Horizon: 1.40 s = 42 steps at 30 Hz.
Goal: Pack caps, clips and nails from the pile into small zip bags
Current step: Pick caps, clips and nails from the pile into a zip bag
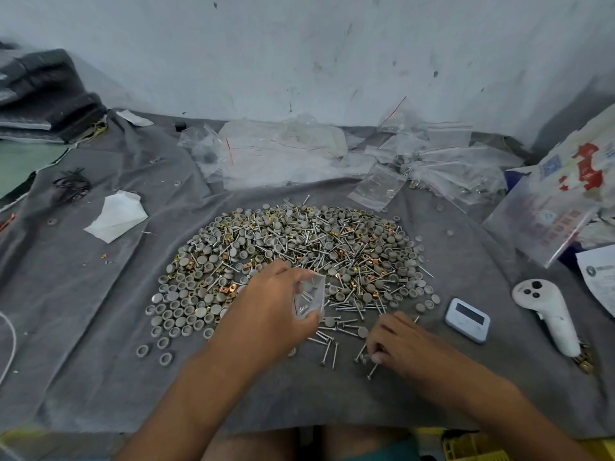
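Now, from left to right: my left hand (271,302) pinches a small zip bag (309,299) over the near edge of the pile (293,257), mouth toward the right, I judge for loading, while my right hand (396,341), fingers curled, gathers loose nails (327,352) on the grey cloth (100,361) just beside it.
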Each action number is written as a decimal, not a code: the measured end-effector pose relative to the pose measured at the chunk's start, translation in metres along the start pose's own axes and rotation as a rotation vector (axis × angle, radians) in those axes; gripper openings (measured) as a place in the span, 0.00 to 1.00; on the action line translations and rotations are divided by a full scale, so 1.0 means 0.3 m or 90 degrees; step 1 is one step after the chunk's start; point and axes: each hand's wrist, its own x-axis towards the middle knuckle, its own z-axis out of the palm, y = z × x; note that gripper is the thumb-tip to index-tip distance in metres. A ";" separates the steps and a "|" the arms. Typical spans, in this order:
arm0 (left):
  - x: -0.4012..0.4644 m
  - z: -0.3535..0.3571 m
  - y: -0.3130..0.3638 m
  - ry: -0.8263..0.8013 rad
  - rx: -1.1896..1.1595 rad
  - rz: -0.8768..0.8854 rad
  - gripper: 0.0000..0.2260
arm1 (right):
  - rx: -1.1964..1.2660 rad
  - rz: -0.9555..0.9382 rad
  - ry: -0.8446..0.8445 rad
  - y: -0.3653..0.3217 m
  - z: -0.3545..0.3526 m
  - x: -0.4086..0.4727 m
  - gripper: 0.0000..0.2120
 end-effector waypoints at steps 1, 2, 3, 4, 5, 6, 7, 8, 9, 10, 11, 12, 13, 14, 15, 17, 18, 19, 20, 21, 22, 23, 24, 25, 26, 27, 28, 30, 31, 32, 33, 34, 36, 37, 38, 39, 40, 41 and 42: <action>-0.001 0.001 0.000 0.001 0.001 0.002 0.24 | 0.026 0.026 0.032 -0.010 -0.019 0.007 0.02; -0.002 0.001 0.001 0.003 0.002 0.003 0.24 | 0.066 0.062 0.082 -0.022 -0.043 0.016 0.03; -0.002 0.002 0.002 0.004 0.001 0.003 0.24 | 0.131 0.097 0.143 -0.041 -0.072 0.022 0.03; -0.002 0.004 0.003 0.004 0.000 0.003 0.25 | 0.191 0.103 0.215 -0.068 -0.104 0.028 0.03; -0.002 0.004 0.006 0.004 -0.002 0.003 0.25 | 0.227 0.082 0.285 -0.102 -0.139 0.034 0.04; -0.001 0.004 0.009 0.001 -0.004 0.004 0.25 | 0.233 0.047 0.344 -0.138 -0.170 0.039 0.05; -0.001 0.003 0.013 -0.002 -0.008 0.005 0.25 | 0.219 0.010 0.390 -0.172 -0.197 0.045 0.07; -0.002 0.002 0.017 -0.005 -0.013 0.005 0.25 | 0.192 -0.014 0.420 -0.201 -0.219 0.055 0.09; -0.002 0.002 0.019 -0.005 -0.019 0.005 0.24 | 0.151 -0.024 0.434 -0.222 -0.235 0.067 0.09; -0.003 0.002 0.022 -0.004 -0.022 0.007 0.23 | 0.099 -0.022 0.437 -0.240 -0.248 0.080 0.09; -0.003 0.001 0.023 -0.003 -0.021 0.009 0.22 | 0.043 -0.010 0.433 -0.254 -0.253 0.093 0.08; -0.004 0.001 0.025 -0.001 -0.018 0.012 0.22 | 0.001 0.003 0.432 -0.266 -0.252 0.106 0.06; -0.004 0.000 0.026 -0.001 -0.017 0.014 0.22 | -0.020 0.014 0.434 -0.276 -0.246 0.117 0.05; -0.005 0.000 0.027 0.000 -0.018 0.017 0.21 | -0.025 0.021 0.437 -0.284 -0.238 0.126 0.04; -0.004 0.000 0.027 0.001 -0.021 0.019 0.21 | -0.023 0.026 0.442 -0.291 -0.229 0.133 0.03; -0.003 -0.001 0.028 0.002 -0.024 0.018 0.19 | -0.024 0.034 0.450 -0.300 -0.215 0.142 0.04; -0.003 -0.002 0.028 0.004 -0.025 0.016 0.18 | -0.033 0.037 0.453 -0.303 -0.210 0.146 0.05; -0.003 -0.003 0.027 0.005 -0.025 0.014 0.18 | -0.040 0.042 0.455 -0.306 -0.206 0.148 0.05; -0.003 -0.003 0.025 0.004 -0.027 0.012 0.18 | -0.041 0.047 0.457 -0.309 -0.202 0.149 0.06; -0.002 -0.002 0.022 0.003 -0.029 0.010 0.17 | -0.038 0.050 0.461 -0.313 -0.198 0.149 0.08; -0.001 -0.002 0.020 0.004 -0.032 0.008 0.16 | -0.031 0.052 0.462 -0.314 -0.196 0.150 0.09; -0.001 -0.002 0.016 0.005 -0.031 0.006 0.16 | -0.010 0.054 0.462 -0.312 -0.199 0.151 0.09; -0.001 -0.003 0.011 0.006 -0.026 0.004 0.17 | 0.032 0.056 0.465 -0.302 -0.205 0.151 0.08; -0.003 -0.006 0.005 0.008 -0.015 0.002 0.19 | 0.091 0.066 0.476 -0.278 -0.214 0.156 0.08; -0.005 -0.010 -0.002 0.012 -0.003 -0.001 0.21 | 0.150 0.089 0.497 -0.238 -0.225 0.163 0.08; -0.008 -0.015 -0.010 0.018 0.009 -0.004 0.23 | 0.190 0.128 0.519 -0.183 -0.235 0.172 0.08; -0.012 -0.020 -0.017 0.026 0.017 -0.009 0.24 | 0.208 0.176 0.525 -0.114 -0.240 0.185 0.07; -0.020 -0.032 -0.023 0.045 0.026 -0.018 0.24 | 0.208 0.286 0.454 0.029 -0.234 0.212 0.04; -0.022 -0.037 -0.023 0.055 0.031 -0.016 0.23 | 0.197 0.332 0.396 0.089 -0.218 0.226 0.03; -0.022 -0.040 -0.023 0.063 0.035 -0.014 0.23 | 0.189 0.359 0.343 0.137 -0.196 0.240 0.02; -0.021 -0.041 -0.023 0.066 0.036 -0.014 0.23 | 0.189 0.366 0.304 0.168 -0.175 0.254 0.03; -0.019 -0.039 -0.022 0.063 0.034 -0.016 0.22 | 0.193 0.354 0.277 0.185 -0.157 0.270 0.04; -0.017 -0.031 -0.018 0.052 0.025 -0.018 0.23 | 0.193 0.308 0.241 0.190 -0.128 0.298 0.05; -0.016 -0.026 -0.018 0.050 0.021 -0.016 0.23 | 0.186 0.291 0.224 0.186 -0.118 0.311 0.05; -0.015 -0.021 -0.017 0.049 0.019 -0.014 0.23 | 0.177 0.282 0.213 0.178 -0.110 0.324 0.08; -0.015 -0.019 -0.016 0.049 0.020 -0.012 0.23 | 0.165 0.278 0.207 0.170 -0.104 0.334 0.11; -0.014 -0.017 -0.016 0.049 0.022 -0.011 0.23 | 0.147 0.271 0.203 0.162 -0.098 0.343 0.13; -0.013 -0.015 -0.017 0.048 0.023 -0.008 0.23 | 0.127 0.260 0.197 0.155 -0.093 0.349 0.15; -0.013 -0.013 -0.019 0.046 0.022 -0.006 0.23 | 0.109 0.249 0.190 0.149 -0.091 0.356 0.16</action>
